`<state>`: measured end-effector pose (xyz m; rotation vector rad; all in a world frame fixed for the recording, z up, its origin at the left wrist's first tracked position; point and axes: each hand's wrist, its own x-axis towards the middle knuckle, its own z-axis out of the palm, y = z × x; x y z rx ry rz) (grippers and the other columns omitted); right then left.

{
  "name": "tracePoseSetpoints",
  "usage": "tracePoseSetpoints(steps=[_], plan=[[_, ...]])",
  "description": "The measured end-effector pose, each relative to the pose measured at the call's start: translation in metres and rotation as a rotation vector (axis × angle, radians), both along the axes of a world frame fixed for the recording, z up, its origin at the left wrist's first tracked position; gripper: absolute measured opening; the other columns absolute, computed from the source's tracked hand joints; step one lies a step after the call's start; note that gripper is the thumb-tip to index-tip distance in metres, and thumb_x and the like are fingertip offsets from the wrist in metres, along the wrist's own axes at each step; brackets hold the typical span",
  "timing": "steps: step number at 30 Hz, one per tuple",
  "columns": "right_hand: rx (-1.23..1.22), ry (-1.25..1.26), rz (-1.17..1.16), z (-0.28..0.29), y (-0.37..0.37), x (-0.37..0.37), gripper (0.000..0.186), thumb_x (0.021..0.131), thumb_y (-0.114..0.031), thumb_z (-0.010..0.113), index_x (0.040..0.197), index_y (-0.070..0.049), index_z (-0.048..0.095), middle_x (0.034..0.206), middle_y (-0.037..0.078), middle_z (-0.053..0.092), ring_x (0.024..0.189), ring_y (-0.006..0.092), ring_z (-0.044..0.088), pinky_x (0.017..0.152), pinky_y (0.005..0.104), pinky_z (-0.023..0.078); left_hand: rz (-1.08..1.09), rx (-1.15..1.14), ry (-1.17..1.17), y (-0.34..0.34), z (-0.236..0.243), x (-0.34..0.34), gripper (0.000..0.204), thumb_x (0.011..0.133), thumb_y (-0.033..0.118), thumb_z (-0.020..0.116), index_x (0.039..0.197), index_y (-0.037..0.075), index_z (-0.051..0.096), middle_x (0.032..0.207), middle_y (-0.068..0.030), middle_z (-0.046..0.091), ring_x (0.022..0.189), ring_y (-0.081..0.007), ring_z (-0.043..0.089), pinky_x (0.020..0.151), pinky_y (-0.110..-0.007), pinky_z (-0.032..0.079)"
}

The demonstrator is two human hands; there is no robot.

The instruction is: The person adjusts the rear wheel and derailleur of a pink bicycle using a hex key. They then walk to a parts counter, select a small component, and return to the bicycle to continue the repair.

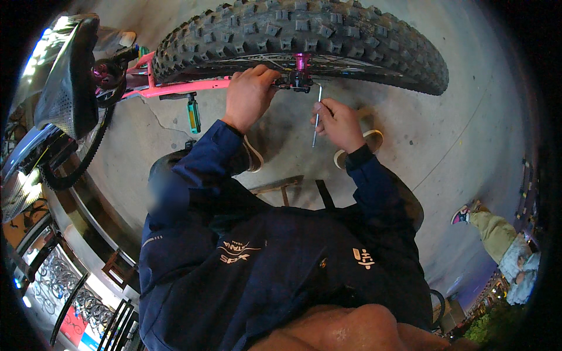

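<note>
Because the person sits or crouches over the work, the broad front of a dark navy cloth jacket (293, 257) fills the nearest part of the view, both sleeves angled forward. Just past the cuffs, the bare right hand (339, 124) pinches a slim silver metal L-shaped key (317, 120) between thumb and curled fingers. It grips partway along the long arm, which looks like a choice for leverage and control, and the short bent end points up at a small black metal fitting (300, 82) at the wheel's centre. Whether that tip is seated or only touching cannot be made out.

Opposite it, the bare left hand (253, 93) bends over the end of a glossy pink frame tube (187, 85), fingertips beside the fitting, probably to steady it; how tightly they close, or on what, cannot be told. Below, two pale-rimmed shoes stand apart, the left one (254, 155) and the right one (374, 140), seemingly for balance. A green rectangular pedal (194, 114) hangs near the tube.

Beyond the hands, a shiny purple hub (301, 61) shows against a fat black rubber tyre (293, 28) with blocky knobs, its tread turned up so that the hub end faces the person.

Off to the left is a black perforated saddle (67, 82). Farther off, someone in olive trousers (494, 234) is on the right, and rows of bicycles (73, 292) stand in a lit space at lower left.
</note>
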<state>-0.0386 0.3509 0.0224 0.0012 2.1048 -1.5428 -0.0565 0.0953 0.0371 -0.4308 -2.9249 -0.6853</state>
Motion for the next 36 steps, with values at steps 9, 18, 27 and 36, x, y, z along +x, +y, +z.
tracePoseSetpoints(steps=[9, 18, 27, 36], plan=[[-0.043, -0.107, -0.041, 0.002, -0.007, -0.001, 0.026, 0.104, -0.023, 0.061, 0.096, 0.001, 0.066, 0.083, 0.010, 0.074, 0.066, 0.0136, 0.071, 0.058, 0.0299, 0.060, 0.002, -0.012, 0.022, 0.001, -0.002, 0.001, 0.032, 0.079, 0.011, 0.075, 0.110, 0.013, 0.070, 0.099, -0.0046, 0.067, 0.094, -0.0296, 0.068, 0.079, -0.044, 0.050], [-0.253, -0.264, -0.083, 0.006, -0.023, -0.001, 0.031, 0.108, -0.026, 0.056, 0.099, 0.003, 0.062, 0.091, 0.013, 0.073, 0.074, 0.0157, 0.073, 0.064, 0.0303, 0.062, 0.013, -0.026, -0.007, 0.001, -0.004, 0.000, 0.025, 0.081, 0.017, 0.076, 0.106, 0.016, 0.071, 0.098, -0.0029, 0.067, 0.097, -0.0266, 0.067, 0.082, -0.044, 0.048], [-0.490, -0.375, -0.293, 0.001, -0.055, 0.006, 0.030, 0.110, -0.028, 0.050, 0.109, 0.001, 0.058, 0.099, 0.015, 0.071, 0.078, 0.0167, 0.071, 0.071, 0.0304, 0.061, 0.004, 0.000, 0.011, 0.000, -0.004, 0.000, 0.032, 0.079, 0.010, 0.074, 0.110, 0.012, 0.070, 0.101, -0.0054, 0.068, 0.098, -0.0293, 0.068, 0.080, -0.044, 0.051], [0.210, 0.197, -0.021, -0.020, -0.042, 0.010, 0.021, 0.104, -0.021, 0.054, 0.106, -0.001, 0.057, 0.093, 0.019, 0.072, 0.078, 0.0339, 0.071, 0.069, 0.0460, 0.055, -0.004, 0.005, 0.004, -0.002, -0.005, 0.000, 0.030, 0.080, 0.012, 0.074, 0.110, 0.013, 0.071, 0.102, -0.0052, 0.068, 0.101, -0.0300, 0.066, 0.082, -0.045, 0.048]])
